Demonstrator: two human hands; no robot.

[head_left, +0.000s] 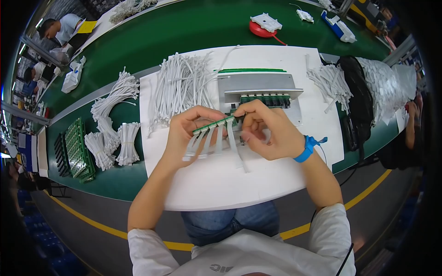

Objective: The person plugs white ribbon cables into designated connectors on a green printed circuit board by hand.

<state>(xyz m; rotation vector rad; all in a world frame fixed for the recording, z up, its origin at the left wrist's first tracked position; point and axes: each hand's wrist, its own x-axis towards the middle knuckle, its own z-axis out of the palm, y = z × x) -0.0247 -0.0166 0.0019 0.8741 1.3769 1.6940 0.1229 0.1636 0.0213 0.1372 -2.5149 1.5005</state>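
Now we hold the green strip (215, 124) over the white board (221, 184), left hand (184, 138) clamped on it, right hand (267, 131) seemingly pinching a cable (232, 142) into it; next needs another from the pile (182, 87).

There is one view only, from a camera worn on the person's head, looking steeply down and slightly forward over the white work board (258, 184). It sits close: the person's own forearms rise from the lower edge and their lap shows beneath the board. The fisheye lens takes in a wide sweep, bending the green table (184, 27) toward the dark rim, with other workers small at the far left.
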